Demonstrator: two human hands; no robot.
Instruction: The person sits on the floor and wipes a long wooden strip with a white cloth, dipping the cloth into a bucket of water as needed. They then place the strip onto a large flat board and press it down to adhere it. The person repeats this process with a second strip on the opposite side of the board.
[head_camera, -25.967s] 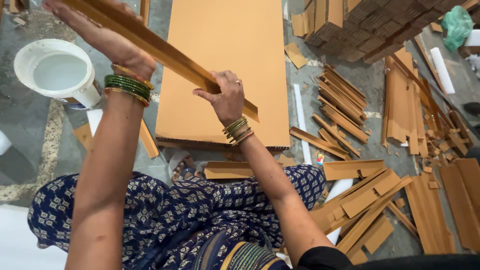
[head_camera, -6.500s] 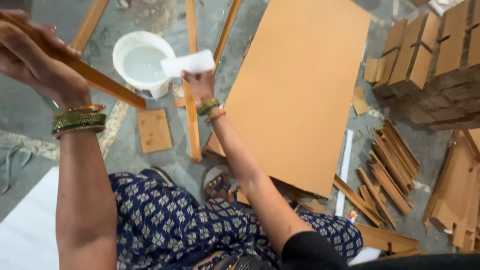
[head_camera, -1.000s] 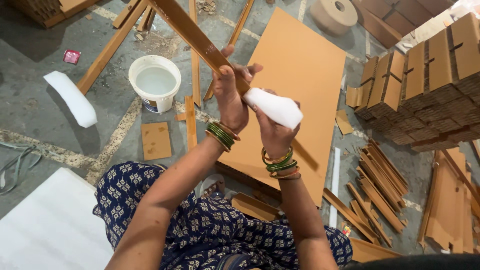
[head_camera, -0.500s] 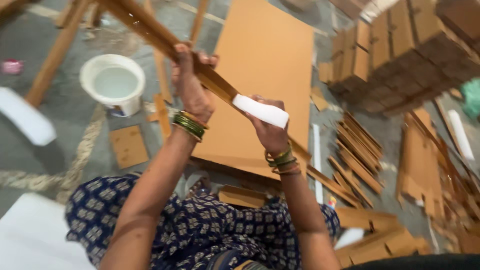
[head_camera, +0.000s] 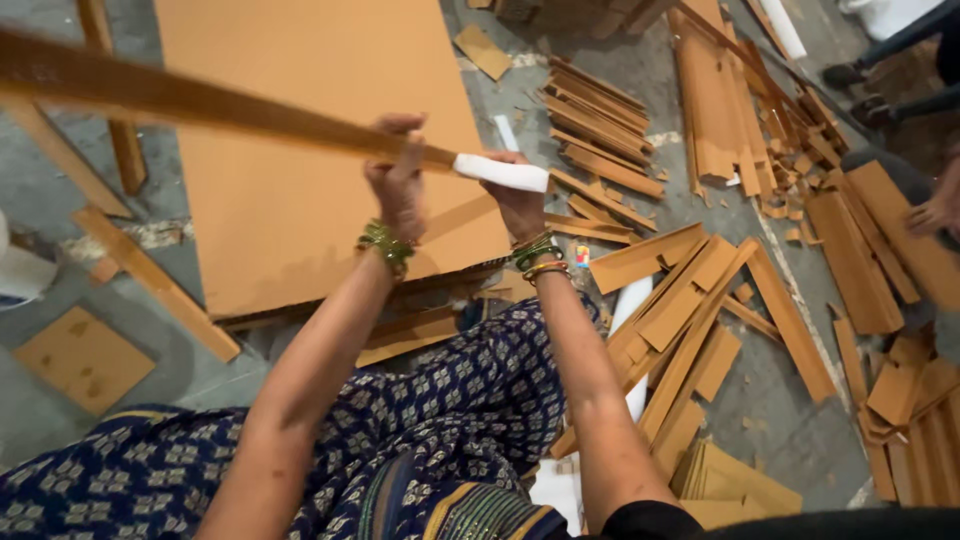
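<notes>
Left hand (head_camera: 398, 178) clenched around a long flat brown strip (head_camera: 200, 100), grip near its right end. The strip is held up in the air, running from the top-left edge of view down to the hands, motion-blurred, smooth matte face like fibreboard.

Right hand (head_camera: 520, 205) closed on a white oblong block (head_camera: 502, 172), rounded edges, pressed against the strip's end just beside the left hand. Fingers wrap under it; the block touches the strip.

Both wrists carry stacked green and gold bangles (head_camera: 385, 243).

Below the hands: large rectangular brown board (head_camera: 300, 120) flat on the grey concrete floor (head_camera: 780, 420), sharp-cut edges, uniform matte surface. Lap covered in navy fabric with small pale print (head_camera: 420, 420).

Right of the board: loose heaps of brown offcuts (head_camera: 690, 310), narrow strips and short rectangles, overlapping at mixed angles. A small square brown piece (head_camera: 85, 358) lies at lower left, apart from the board. Another person's hand (head_camera: 935, 212) at the right edge.
</notes>
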